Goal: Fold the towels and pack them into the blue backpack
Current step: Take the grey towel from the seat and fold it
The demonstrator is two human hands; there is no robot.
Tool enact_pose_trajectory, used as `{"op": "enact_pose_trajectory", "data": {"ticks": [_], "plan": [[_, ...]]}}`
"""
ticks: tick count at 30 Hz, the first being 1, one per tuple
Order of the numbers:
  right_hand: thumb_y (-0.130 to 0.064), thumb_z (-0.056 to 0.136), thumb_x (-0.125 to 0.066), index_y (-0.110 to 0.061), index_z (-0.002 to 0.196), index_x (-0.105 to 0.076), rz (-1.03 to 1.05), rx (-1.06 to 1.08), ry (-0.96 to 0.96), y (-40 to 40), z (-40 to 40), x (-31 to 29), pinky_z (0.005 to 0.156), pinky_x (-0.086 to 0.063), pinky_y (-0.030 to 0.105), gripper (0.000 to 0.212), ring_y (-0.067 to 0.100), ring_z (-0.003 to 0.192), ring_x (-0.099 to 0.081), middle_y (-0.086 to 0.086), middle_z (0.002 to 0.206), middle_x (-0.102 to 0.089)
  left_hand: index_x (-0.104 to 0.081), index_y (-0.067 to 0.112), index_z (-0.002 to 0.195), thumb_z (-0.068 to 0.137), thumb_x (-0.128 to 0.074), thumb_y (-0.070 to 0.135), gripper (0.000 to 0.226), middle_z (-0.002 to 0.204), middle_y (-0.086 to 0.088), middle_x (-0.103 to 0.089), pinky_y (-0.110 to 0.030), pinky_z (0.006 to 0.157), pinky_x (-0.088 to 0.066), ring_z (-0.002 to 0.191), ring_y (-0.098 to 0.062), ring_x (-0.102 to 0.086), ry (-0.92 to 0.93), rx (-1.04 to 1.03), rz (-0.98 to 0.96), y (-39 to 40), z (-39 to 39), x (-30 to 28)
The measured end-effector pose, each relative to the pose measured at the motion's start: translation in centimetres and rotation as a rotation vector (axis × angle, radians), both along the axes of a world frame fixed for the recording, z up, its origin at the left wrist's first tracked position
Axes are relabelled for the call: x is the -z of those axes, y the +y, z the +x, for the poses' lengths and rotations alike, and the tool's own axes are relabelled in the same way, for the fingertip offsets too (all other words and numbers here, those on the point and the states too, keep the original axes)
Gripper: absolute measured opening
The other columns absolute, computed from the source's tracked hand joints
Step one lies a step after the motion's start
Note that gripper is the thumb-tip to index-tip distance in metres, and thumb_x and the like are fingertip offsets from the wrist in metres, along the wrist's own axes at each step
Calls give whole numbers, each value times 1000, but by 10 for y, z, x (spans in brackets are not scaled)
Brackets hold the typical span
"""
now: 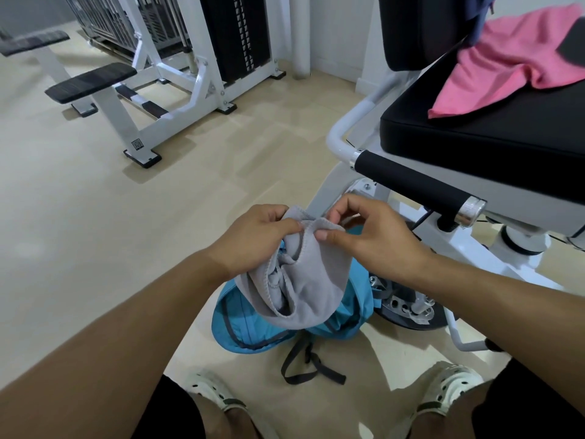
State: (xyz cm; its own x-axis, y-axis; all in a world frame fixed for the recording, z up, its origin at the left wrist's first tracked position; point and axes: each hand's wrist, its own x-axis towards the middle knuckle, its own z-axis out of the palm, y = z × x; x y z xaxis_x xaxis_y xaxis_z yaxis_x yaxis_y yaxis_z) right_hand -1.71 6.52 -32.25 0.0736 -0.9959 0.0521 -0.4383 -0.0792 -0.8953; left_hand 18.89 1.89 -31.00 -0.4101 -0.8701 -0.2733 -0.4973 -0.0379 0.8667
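Gym machines crowd a pale floor point(95, 191): a white weight machine point(177, 58) stands at the far left, and a padded black seat point(474, 134) on a white frame rises at right, its black handle point(411, 182) jutting toward the middle. One pink towel point(519, 58) lies rumpled and unfolded across that seat, well apart from the hands. One blue backpack point(348, 315) sits on the floor between the seat's frame and the person's two feet in pale perforated clogs point(212, 394), its dark straps point(304, 365) trailing toward the camera. One grey towel point(304, 280) hangs directly above the bag and hides most of its opening. Both bare forearms reach forward and meet at the towel's upper edge. The left hand point(253, 239) is closed around bunched cloth, thumb pressed on the hem. The right hand point(373, 236) pinches the same hem between thumb and forefinger, the other fingers curled loosely above.
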Motion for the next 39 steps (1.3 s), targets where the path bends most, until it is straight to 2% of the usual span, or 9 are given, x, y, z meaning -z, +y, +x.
{"op": "enact_pose_trajectory", "data": {"ticks": [3, 6, 11, 16, 19, 28, 31, 35, 39], "plan": [[-32, 86, -80, -20, 87, -67, -59, 25, -22, 2, 2, 0, 78, -55, 36, 18, 20, 87, -65, -1, 89, -71, -73, 6, 95, 80, -57, 42, 42, 93, -12, -76, -56, 97, -52, 96, -34, -71, -14, -49, -40, -1, 0, 2], [-25, 91, -75, -18, 90, -68, -71, -4, -100, 3, 2, -2, 73, -56, 27, 11, 13, 82, -67, 1, 84, -71, -69, 0, 94, 78, -56, 42, 47, 94, -18, -74, -57, 95, -52, 96, -38, -68, -21, -91, -66, -2, 0, 2], [-31, 95, -70, -25, 95, -74, -16, -82, -7, -4, -3, 3, 81, -56, 46, 7, 27, 86, -68, 8, 88, -74, -76, 15, 90, 85, -60, 39, 30, 92, -3, -77, -51, 97, -52, 96, -26, -72, -34, -71, -76, -2, -2, 4], [-24, 94, -71, -21, 98, -78, 35, -171, 1, -6, -7, -1, 78, -57, 24, 8, 9, 86, -71, -7, 90, -77, -78, 19, 98, 97, -60, 30, 21, 96, 2, -79, -48, 100, -52, 98, -20, -73, -45, -9, -77, -2, -4, 5], [-17, 96, -68, -13, 100, -77, 123, -275, -78, -6, -7, -5, 79, -56, 18, 11, 4, 85, -71, -1, 92, -78, -77, 17, 98, 98, -59, 29, 22, 95, -3, -78, -50, 98, -52, 98, -25, -72, -52, 2, -94, 0, -4, 4], [-23, 83, -82, -19, 93, -79, 112, -186, -20, -10, -10, -2, 91, -58, 43, 11, 27, 95, -71, 5, 94, -77, -78, 21, 100, 98, -59, 26, 19, 95, -1, -78, -47, 96, -52, 97, -24, -73, -21, 104, -75, 3, -6, 3], [-23, 80, -84, -17, 93, -78, 119, -178, -40, -10, -10, -2, 89, -58, 44, 15, 28, 86, -71, 11, 93, -75, -78, 23, 100, 100, -59, 23, 19, 94, 4, -78, -38, 92, -52, 88, -12, -72, 0, 115, -61, 4, -5, 3], [-24, 81, -84, -18, 98, -75, 160, -164, -32, -12, -11, 1, 83, -58, 41, 20, 14, 77, -65, 12, 89, -74, -79, 24, 101, 100, -59, 23, 20, 98, 5, -79, -39, 98, -51, 96, -16, -73, 10, 122, -59, 3, -4, 3], [-30, 83, -82, -20, 92, -75, 154, -178, 86, -11, -11, 0, 72, -52, 24, 15, 8, 75, -61, 8, 90, -73, -79, 15, 96, 101, -57, 26, 25, 93, -4, -79, -36, 90, -50, 85, -15, -70, 16, 118, -39, 4, -2, 4]]}}
